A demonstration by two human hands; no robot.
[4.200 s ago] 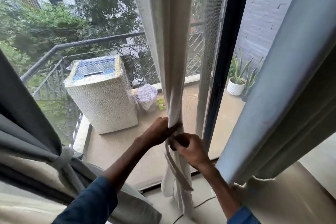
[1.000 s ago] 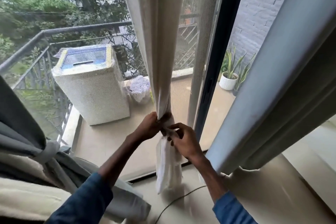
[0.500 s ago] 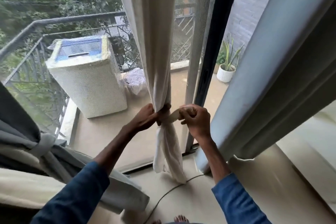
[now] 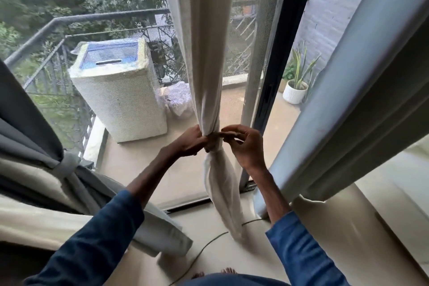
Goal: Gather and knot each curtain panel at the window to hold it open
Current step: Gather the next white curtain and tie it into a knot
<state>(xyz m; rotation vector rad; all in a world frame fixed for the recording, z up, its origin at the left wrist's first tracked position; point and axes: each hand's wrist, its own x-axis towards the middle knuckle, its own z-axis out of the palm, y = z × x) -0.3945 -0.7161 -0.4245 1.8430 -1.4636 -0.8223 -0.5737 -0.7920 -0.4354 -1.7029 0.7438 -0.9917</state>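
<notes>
A cream curtain panel [image 4: 204,42] hangs in the middle of the window, gathered into a narrow bunch with a wrap of its own cloth around it at waist height. My left hand [image 4: 191,141] grips the bunch at that wrap from the left. My right hand [image 4: 243,144] is at the wrap's right side, its fingertips pinching the cloth band there. Below the hands the curtain's tail [image 4: 222,193] hangs to the floor. A grey curtain panel [image 4: 34,146] at the left is tied back with a knot [image 4: 67,165]. Another grey panel [image 4: 348,100] hangs loose at the right.
Behind the glass a covered washing machine [image 4: 120,95] stands on the balcony, with a plastic bag [image 4: 178,100] beside it and a potted plant [image 4: 294,90] at the right. A dark window frame post [image 4: 278,65] rises right of the cream curtain. A cable [image 4: 209,244] lies on the floor.
My right hand has let go of the pulled-out cloth end and moved in to the wrap; the band now lies tight around the bunch. My left hand keeps its grip.
</notes>
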